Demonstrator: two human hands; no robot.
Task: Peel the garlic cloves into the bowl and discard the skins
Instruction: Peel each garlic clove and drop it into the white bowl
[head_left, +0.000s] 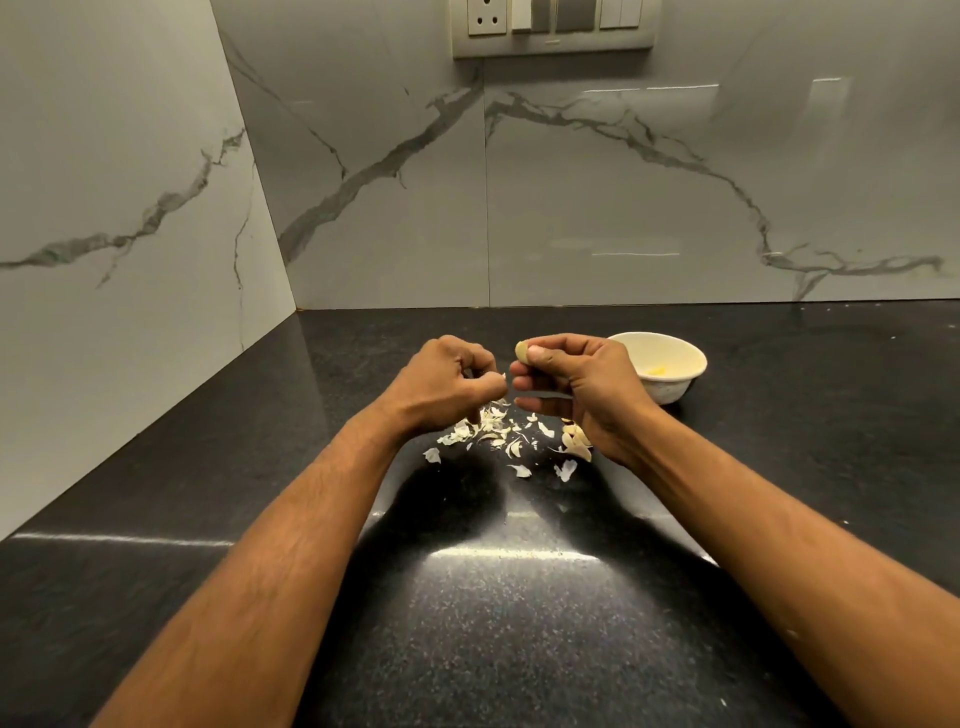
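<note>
**Garlic peeling: clove held above the skin pile**

A black speckled desk (519, 623) sits in a corner of marble-veined wall panels, with a switch plate (553, 26) high on the back wall.

The right hand (576, 384) pinches a clove (521, 352) between thumb and forefinger, raised clear of the desk. The clove looks mostly bare, probably close to ready for the bowl. The left hand (447, 382) is closed, fingertips drawn together just beside the right hand; a strip of skin may be caught in them, but this cannot be confirmed.

Both hands work directly above the skins (493, 436), so loose pieces likely fall into one pile for easy disposal. A few unpeeled cloves (576, 441) lie at the pile's right edge, partly hidden under the right hand.

The bowl (670, 366) stands just behind the right hand, within short reach for dropping. It holds at least one peeled piece (655, 370).
</note>
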